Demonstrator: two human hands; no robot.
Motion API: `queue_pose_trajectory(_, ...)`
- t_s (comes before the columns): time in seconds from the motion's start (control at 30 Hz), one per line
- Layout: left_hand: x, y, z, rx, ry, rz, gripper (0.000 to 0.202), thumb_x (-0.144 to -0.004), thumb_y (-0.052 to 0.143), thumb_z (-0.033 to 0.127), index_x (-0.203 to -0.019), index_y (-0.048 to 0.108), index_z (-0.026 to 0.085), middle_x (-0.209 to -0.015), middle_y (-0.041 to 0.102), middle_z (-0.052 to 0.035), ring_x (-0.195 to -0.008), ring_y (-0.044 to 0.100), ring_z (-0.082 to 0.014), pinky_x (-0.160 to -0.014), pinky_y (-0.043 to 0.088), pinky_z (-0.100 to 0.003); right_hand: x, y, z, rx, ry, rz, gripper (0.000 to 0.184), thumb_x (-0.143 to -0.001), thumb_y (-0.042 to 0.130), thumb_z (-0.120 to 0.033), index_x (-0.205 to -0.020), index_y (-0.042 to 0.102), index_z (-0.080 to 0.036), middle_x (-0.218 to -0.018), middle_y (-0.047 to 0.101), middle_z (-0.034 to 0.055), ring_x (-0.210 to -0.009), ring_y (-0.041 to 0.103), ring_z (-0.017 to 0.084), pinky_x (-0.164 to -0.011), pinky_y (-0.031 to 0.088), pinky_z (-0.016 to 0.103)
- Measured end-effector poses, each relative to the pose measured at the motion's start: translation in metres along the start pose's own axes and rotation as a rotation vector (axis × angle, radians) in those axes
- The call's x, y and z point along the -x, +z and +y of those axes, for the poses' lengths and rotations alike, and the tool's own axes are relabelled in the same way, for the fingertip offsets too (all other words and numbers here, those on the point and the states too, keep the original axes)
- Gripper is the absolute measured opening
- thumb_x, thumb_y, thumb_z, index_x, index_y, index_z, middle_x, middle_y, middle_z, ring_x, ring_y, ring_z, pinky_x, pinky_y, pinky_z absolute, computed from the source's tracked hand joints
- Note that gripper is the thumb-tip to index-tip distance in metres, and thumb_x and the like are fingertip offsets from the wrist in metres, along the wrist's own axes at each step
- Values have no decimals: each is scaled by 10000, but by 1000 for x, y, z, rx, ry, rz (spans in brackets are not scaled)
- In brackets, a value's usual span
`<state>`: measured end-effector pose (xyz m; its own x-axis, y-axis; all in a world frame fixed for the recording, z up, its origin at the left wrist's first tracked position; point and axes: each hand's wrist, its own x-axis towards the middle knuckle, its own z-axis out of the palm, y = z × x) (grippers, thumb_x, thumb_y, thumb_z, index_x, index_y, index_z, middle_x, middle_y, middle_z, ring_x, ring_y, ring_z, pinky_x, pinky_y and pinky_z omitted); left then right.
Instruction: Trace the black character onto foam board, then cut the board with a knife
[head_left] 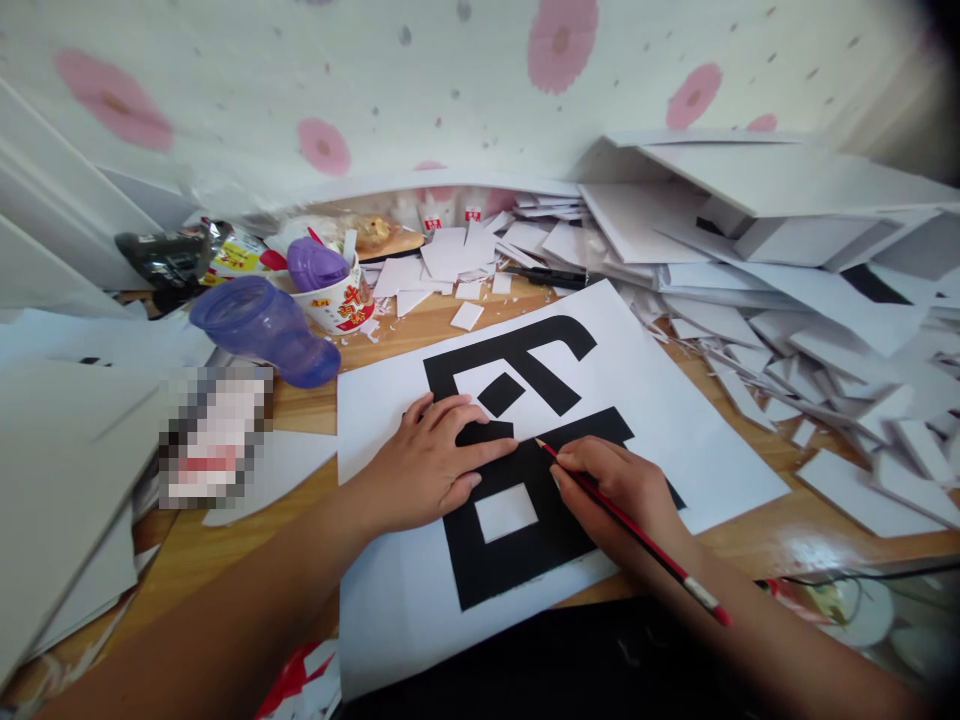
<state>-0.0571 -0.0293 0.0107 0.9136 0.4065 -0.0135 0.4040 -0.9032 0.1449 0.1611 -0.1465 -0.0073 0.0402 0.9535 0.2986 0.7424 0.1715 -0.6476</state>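
Note:
A large white sheet [675, 430] with a bold black printed character [525, 370] lies on the wooden table. My left hand [431, 462] rests flat on the sheet, fingers stretched over the black shape, pressing it down. My right hand [611, 490] is closed round a red pencil [637, 535], whose tip touches the black area just right of my left fingertips. The pencil's white end points back toward my right forearm.
A purple plastic bottle [262, 325] lies on its side at the left by a printed cup [341, 300]. White paper scraps [787, 390] and stacked sheets [787, 200] pile up at the right and back. A black pen [547, 275] lies behind the sheet. White boards [60, 470] overlap at the left.

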Motion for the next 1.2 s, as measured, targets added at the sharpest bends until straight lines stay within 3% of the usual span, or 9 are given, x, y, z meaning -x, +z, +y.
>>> queue_pose_trajectory(0.23,0,2,-2,0,6,-6,563,-858,508,224,-1373,398,422,-1308,418,-54,-1312,290,-282,-1073,212,-566,4,-5,9,-56,73,-17,98,-881,520,-228,-825,594,-198,-840,650,28,-675,596,125,-574,428,237)
queue_pose_trajectory(0.77,0,0,-2,16,-4,-14,566,-847,519,205,-1361,419,422,-1308,422,-48,-1315,300,-278,-1086,205,-560,3,-6,7,-69,104,33,128,-872,516,-225,-778,598,-195,-772,642,23,-625,575,118,-550,413,249)
queue_pose_trajectory(1.2,0,1,-2,17,-7,-6,566,-846,521,193,-1351,420,427,-1311,421,-41,-1324,297,-273,-1086,198,-571,6,-14,23,-55,195,112,90,-846,560,-255,-796,617,-206,-736,643,-5,-606,571,117,-550,421,240)
